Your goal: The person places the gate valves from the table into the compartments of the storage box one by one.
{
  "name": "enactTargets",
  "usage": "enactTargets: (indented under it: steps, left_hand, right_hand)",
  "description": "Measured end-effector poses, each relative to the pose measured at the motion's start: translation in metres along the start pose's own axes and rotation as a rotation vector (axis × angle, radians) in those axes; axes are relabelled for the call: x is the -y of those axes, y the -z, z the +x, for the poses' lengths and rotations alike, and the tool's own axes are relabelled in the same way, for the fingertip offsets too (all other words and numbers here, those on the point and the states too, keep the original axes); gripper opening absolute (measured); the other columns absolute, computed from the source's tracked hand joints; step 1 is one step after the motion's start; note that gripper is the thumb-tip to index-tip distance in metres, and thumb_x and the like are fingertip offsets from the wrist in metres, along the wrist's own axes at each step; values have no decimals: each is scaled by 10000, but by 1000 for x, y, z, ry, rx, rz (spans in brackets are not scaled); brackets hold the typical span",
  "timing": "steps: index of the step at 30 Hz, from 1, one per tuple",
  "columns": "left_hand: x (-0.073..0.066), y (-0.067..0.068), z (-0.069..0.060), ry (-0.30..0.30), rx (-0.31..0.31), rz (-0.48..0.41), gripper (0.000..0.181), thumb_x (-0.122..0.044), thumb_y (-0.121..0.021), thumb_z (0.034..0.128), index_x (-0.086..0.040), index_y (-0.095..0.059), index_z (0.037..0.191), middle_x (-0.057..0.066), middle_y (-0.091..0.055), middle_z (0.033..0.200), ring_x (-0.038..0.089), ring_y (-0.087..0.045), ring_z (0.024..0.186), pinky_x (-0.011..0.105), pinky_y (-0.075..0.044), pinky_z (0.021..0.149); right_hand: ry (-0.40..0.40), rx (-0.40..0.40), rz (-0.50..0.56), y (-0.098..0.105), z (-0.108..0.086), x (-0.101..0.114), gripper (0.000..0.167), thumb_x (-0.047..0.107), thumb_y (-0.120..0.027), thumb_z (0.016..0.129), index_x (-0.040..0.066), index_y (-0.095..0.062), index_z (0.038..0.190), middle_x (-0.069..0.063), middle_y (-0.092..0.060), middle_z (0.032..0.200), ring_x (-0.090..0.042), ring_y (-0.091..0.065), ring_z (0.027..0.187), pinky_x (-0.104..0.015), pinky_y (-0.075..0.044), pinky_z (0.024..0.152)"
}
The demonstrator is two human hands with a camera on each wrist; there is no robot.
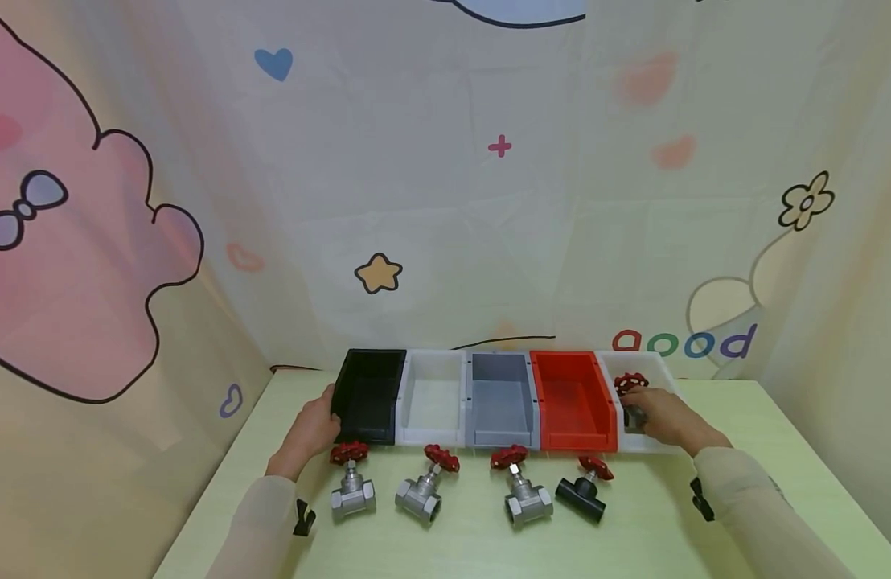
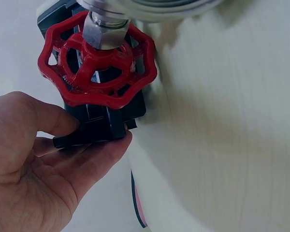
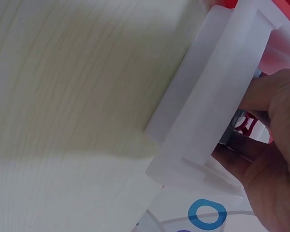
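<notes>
My left hand point(image 1: 315, 424) pinches the left wall of the black bin point(image 1: 373, 402), thumb inside and fingers outside, as the left wrist view shows. A red valve handwheel point(image 2: 99, 60) fills the space just in front of that hand. At the far right, my right hand point(image 1: 665, 416) reaches into the right white bin point(image 1: 659, 368) and grips a gate valve point(image 1: 636, 418) with a red handwheel point(image 1: 630, 383). In the right wrist view, fingers and the wall of the white bin point(image 3: 208, 92) hide most of that valve.
Between the outer bins stand a white bin point(image 1: 433, 402), a grey bin point(image 1: 500, 402) and a red bin point(image 1: 572, 402). Before the row lie three silver valves point(image 1: 354, 492), point(image 1: 419, 497), point(image 1: 528, 500) and a black valve point(image 1: 581, 497), all with red handwheels. A printed curtain point(image 1: 445, 201) hangs behind.
</notes>
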State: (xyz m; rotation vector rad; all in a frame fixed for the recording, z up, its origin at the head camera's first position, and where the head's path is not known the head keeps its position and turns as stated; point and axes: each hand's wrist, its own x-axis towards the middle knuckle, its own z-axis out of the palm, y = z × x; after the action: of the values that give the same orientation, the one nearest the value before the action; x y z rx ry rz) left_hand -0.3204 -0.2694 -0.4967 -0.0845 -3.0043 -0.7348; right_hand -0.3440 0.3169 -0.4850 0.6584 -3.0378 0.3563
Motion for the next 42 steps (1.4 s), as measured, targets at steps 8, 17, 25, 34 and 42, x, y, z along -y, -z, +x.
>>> enactTargets:
  steps: [8, 17, 25, 34, 42]
  left_hand:
    - [1, 0, -1, -6, -10, -7, 640, -31, -483, 899, 121, -269, 1483, 364, -584, 1245, 266, -545, 784, 428, -485, 726]
    - [1, -2, 0, -8, -8, -12, 642, -27, -479, 902, 122, -260, 1486, 366, -584, 1241, 251, -529, 742, 396, -458, 676]
    - [1, -2, -1, -2, -7, -13, 642, -29, -481, 904, 116, -259, 1489, 366, -565, 1278, 272, -542, 776, 414, -467, 707]
    - [2, -4, 2, -5, -8, -7, 644, -26, -474, 899, 116, -255, 1489, 364, -581, 1252, 261, -542, 765, 434, -484, 725]
    - [0, -2, 0, -9, -9, -6, 643, -29, -474, 900, 120, -253, 1485, 373, -568, 1263, 270, -550, 793, 455, -493, 748]
  right_hand:
    - [-29, 15, -9, 2, -1, 3, 421, -19, -776, 747, 64, -714, 1156, -158, -699, 1157, -404, -645, 1046, -601, -486, 924]
    - [-33, -7, -51, 13, 0, 9, 359, -41, -735, 785, 107, -742, 1112, -147, -716, 1131, -393, -643, 1043, -604, -498, 905]
    - [-37, -45, -66, 27, -3, 18, 344, -27, -735, 798, 102, -728, 1116, -160, -697, 1162, -395, -636, 1052, -575, -522, 880]
    - [-73, -46, -37, 35, -7, 23, 374, 53, -737, 822, 90, -703, 1192, -172, -675, 1219, -411, -625, 1084, -553, -540, 862]
    - [-57, -108, -34, 39, -11, 29, 428, 67, -754, 808, 94, -681, 1229, -203, -622, 1264, -429, -612, 1098, -564, -545, 833]
